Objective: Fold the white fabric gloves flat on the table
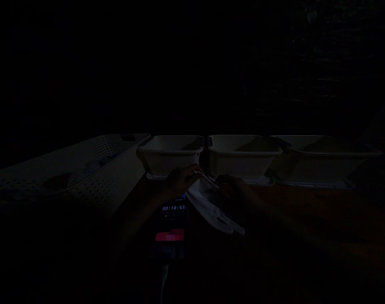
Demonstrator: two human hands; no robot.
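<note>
The scene is very dark. My left hand pinches the upper edge of a limp white cloth piece near the middle of the view. My right hand is closed at the same cloth's upper right edge, its fingers mostly lost in shadow. From both hands the cloth hangs toward the lower right and finishes in two narrow ends. Its exact kind is hard to make out. Just below my left hand lies a lit phone with a timer on its screen.
A pale perforated basket with dim contents stands at left. Along the back are three pale tubs, the left one, the middle one and the right one. A white cable runs from the phone over the dark tabletop.
</note>
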